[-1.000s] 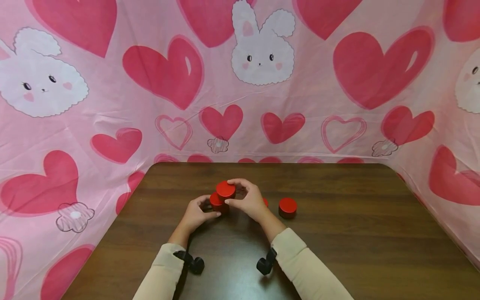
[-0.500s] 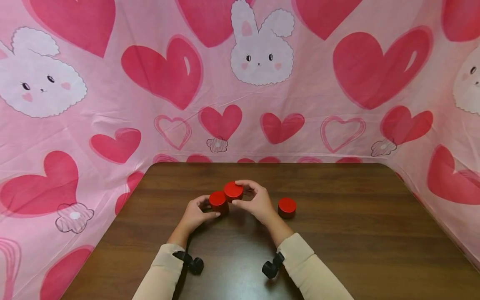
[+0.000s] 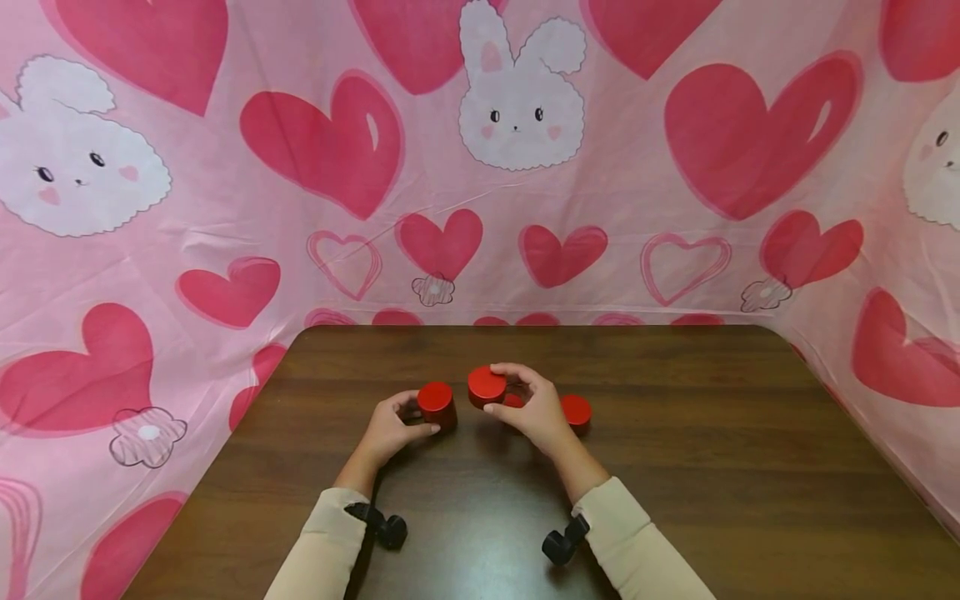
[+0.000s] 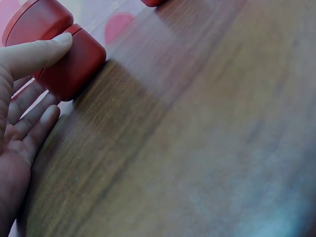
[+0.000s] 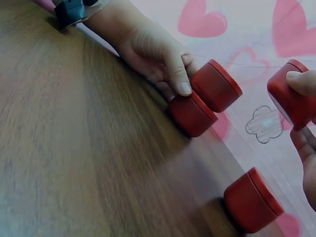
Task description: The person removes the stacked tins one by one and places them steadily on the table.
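Observation:
Two small round red lidded tins (image 3: 435, 398) stand stacked on the table, the upper one slightly offset in the right wrist view. My left hand (image 3: 388, 429) holds the stack from the left, its thumb lying across the lower tin (image 4: 74, 64) near the joint. To the right of the stack, my right hand (image 3: 536, 412) grips another red tin (image 3: 486, 385) between thumb and fingers, raised above the table. That held tin (image 5: 291, 94) also shows at the right edge of the right wrist view, tilted there. A tin (image 3: 513, 401) stands partly hidden behind my right hand.
One more red tin (image 3: 577, 412) stands just right of my right hand, partly covered by it. The brown wooden table (image 3: 712, 475) spreads around, with a pink heart-and-rabbit cloth (image 3: 622, 192) hanging behind and at the sides. Black wrist cameras (image 3: 392, 531) sit on both cuffs.
My right hand has moved right with its tin, away from above the stack, opening a gap between them. My left hand has stayed in place on the stacked tins.

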A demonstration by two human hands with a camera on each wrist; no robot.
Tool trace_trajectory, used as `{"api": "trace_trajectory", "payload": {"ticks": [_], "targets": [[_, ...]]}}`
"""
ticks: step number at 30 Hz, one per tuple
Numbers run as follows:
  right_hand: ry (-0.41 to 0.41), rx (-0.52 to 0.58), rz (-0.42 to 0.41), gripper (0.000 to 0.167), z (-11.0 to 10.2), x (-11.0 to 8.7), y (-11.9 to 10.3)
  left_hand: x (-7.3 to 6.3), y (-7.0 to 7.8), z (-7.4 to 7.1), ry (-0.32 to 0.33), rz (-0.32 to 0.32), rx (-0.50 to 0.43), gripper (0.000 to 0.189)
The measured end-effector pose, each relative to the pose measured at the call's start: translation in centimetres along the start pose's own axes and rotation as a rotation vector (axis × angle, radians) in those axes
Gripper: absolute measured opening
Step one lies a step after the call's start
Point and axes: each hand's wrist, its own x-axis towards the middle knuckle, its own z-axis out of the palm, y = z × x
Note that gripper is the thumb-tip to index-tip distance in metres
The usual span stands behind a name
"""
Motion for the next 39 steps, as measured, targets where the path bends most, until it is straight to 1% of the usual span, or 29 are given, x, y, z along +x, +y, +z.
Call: {"api": "trace_trajectory", "payload": {"ticks": [5, 7, 13, 16, 21, 23, 27, 34, 39], "targets": [[0.011, 0.009, -0.025, 0.050, -0.8, -0.6, 0.2, 0.7, -2.3, 0.2, 0.022, -0.016, -0.008, 0.052], [0.016, 0.012, -0.024, 0.051, -1.1, -0.8, 0.3, 0.8, -2.7, 0.2, 0.029, -0.019, -0.003, 0.052], [0.032, 0.007, -0.013, 0.051, -2.0, -1.3, 0.4, 0.8, -3.0, 0.1, 0.032, -0.006, -0.003, 0.052], [0.037, 0.002, -0.037, 0.051, -2.4, -1.5, 0.5, 0.8, -3.0, 0.1, 0.028, 0.000, -0.003, 0.052], [0.037, -0.001, -0.107, 0.050, -3.1, -1.9, 0.5, 0.9, -3.1, 0.1, 0.034, -0.005, -0.008, 0.051], [0.028, 0.001, -0.126, 0.050, -3.3, -2.0, 0.5, 0.9, -3.0, 0.2, 0.040, -0.016, -0.007, 0.052], [0.020, 0.006, -0.120, 0.051, -3.8, -2.3, 0.6, 0.8, -2.5, 0.3, 0.042, -0.030, -0.009, 0.052], [0.039, 0.012, -0.088, 0.055, -5.1, -2.5, 2.5, -0.2, 0.6, 0.1, 0.012, -0.015, -0.006, 0.049], [0.051, -0.004, -0.089, 0.055, -6.0, -2.8, 2.9, -0.3, 0.8, 0.0, 0.014, -0.024, -0.002, 0.050]]}}
